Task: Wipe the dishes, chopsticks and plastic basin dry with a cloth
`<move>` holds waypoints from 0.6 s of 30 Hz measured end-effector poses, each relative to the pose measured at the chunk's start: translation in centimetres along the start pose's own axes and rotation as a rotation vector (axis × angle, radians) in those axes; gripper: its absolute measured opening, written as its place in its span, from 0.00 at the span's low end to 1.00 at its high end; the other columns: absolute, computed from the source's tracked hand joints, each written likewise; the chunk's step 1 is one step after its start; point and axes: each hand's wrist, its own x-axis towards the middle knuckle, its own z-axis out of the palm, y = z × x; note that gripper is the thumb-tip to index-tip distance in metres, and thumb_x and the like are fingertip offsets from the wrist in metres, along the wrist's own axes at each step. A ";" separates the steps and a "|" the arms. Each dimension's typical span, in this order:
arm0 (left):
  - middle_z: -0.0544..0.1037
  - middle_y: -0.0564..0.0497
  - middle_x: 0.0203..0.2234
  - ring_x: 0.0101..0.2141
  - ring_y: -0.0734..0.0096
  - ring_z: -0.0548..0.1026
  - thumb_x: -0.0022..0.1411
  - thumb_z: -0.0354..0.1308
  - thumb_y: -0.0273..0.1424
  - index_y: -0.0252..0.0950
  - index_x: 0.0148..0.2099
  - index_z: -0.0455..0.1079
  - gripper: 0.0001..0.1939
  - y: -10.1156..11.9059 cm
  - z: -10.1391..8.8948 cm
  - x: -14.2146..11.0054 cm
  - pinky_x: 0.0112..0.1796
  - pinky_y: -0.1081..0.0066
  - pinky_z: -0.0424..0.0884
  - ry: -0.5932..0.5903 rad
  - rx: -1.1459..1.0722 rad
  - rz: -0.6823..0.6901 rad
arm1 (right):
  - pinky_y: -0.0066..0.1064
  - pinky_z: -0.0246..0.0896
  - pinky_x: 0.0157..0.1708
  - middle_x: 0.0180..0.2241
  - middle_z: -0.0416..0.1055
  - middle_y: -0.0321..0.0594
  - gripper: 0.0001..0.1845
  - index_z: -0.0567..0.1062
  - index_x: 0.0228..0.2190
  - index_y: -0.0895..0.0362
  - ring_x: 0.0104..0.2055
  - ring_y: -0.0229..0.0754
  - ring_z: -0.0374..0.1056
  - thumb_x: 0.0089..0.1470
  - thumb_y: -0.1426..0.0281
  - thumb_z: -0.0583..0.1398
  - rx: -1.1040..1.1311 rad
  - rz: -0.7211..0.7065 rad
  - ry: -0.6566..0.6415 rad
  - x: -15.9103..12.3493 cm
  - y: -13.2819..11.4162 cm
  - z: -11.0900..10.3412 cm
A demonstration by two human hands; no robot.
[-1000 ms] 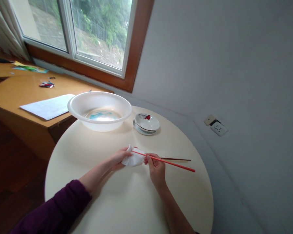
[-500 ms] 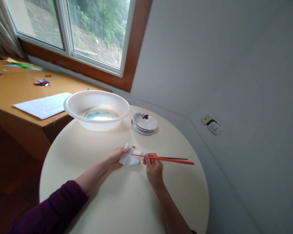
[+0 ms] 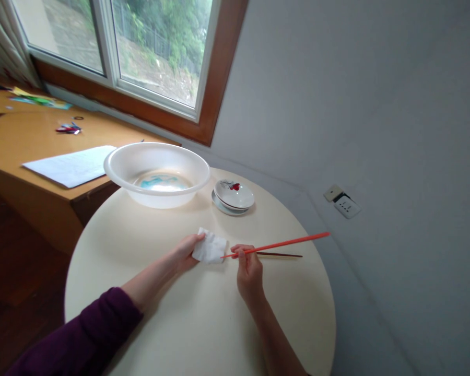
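Note:
A folded white tissue (image 3: 212, 248) lies across the fingers of my left hand (image 3: 189, 250), with the thumb pressing its left edge. My right hand (image 3: 249, 269) pinches a long red chopstick (image 3: 290, 242) near its thin end. That tip reaches left to the lower right edge of the tissue, and the thick end points up to the right. Behind my right hand, a dark chopstick (image 3: 280, 254) and a pale strip like another chopstick lie on the table; their left ends are hidden by the hand.
The round cream table (image 3: 172, 329) carries a white plastic basin (image 3: 119, 175) with something blue at its bottom. Beside it is a stack of small dishes (image 3: 243, 196). A wooden desk (image 3: 8, 141) with a paper sheet (image 3: 70, 166) stands left; a wall socket (image 3: 347, 207) is at right.
The red chopstick's tip has slid right across the tissue to its edge, and its thick end has swung upward. The tissue has flattened out in my left hand.

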 end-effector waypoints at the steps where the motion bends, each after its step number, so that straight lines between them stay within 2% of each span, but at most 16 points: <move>1: 0.77 0.43 0.30 0.30 0.64 0.77 0.60 0.53 0.26 0.29 0.35 0.70 0.06 0.1 0.2 -0.1 0.38 0.66 0.72 0.018 -0.034 -0.002 | 0.30 0.63 0.31 0.28 0.70 0.40 0.13 0.67 0.29 0.55 0.28 0.38 0.66 0.61 0.64 0.47 -0.001 -0.009 -0.014 -0.1 -0.2 0.0; 3: 0.77 0.43 0.33 0.33 0.63 0.76 0.62 0.49 0.27 0.30 0.39 0.69 0.09 0.4 0.7 -0.6 0.40 0.62 0.71 0.012 -0.099 -0.013 | 0.29 0.62 0.29 0.24 0.68 0.37 0.13 0.65 0.28 0.54 0.25 0.38 0.65 0.61 0.65 0.47 -0.029 -0.027 -0.059 -0.2 -0.5 0.0; 7: 0.76 0.45 0.38 0.35 0.59 0.76 0.63 0.47 0.30 0.36 0.46 0.67 0.12 0.7 1.9 -2.0 0.40 0.53 0.70 -0.086 -0.153 -0.031 | 0.26 0.54 0.21 0.17 0.59 0.31 0.14 0.59 0.24 0.52 0.19 0.36 0.59 0.60 0.65 0.46 -0.127 -0.048 -0.167 -0.4 -0.8 0.5; 9: 0.76 0.45 0.38 0.35 0.59 0.76 0.63 0.48 0.30 0.37 0.46 0.67 0.11 0.8 2.2 -2.5 0.40 0.54 0.70 -0.131 -0.153 -0.028 | 0.26 0.51 0.20 0.17 0.58 0.30 0.13 0.58 0.23 0.52 0.18 0.36 0.57 0.60 0.66 0.46 -0.163 -0.060 -0.223 -0.5 -0.8 0.7; 11: 0.77 0.43 0.37 0.35 0.60 0.76 0.61 0.50 0.29 0.33 0.45 0.68 0.11 0.8 2.2 -2.8 0.40 0.58 0.70 -0.191 -0.130 -0.020 | 0.26 0.50 0.20 0.17 0.58 0.31 0.13 0.58 0.23 0.52 0.18 0.36 0.57 0.59 0.66 0.46 -0.192 -0.078 -0.262 -0.5 -0.8 0.9; 15: 0.77 0.38 0.34 0.36 0.60 0.76 0.58 0.53 0.27 0.25 0.40 0.71 0.11 0.7 2.0 -3.0 0.41 0.64 0.69 -0.343 -0.031 -0.039 | 0.26 0.52 0.22 0.19 0.62 0.33 0.13 0.61 0.24 0.53 0.21 0.38 0.61 0.59 0.67 0.45 -0.235 -0.090 -0.296 -0.5 -0.9 1.0; 18: 0.78 0.40 0.32 0.35 0.62 0.76 0.55 0.56 0.24 0.25 0.38 0.73 0.09 0.4 2.0 -3.3 0.42 0.66 0.68 -0.423 0.032 -0.012 | 0.26 0.54 0.23 0.19 0.65 0.35 0.13 0.65 0.25 0.54 0.22 0.39 0.63 0.59 0.68 0.46 -0.231 -0.071 -0.302 -0.4 -0.9 0.9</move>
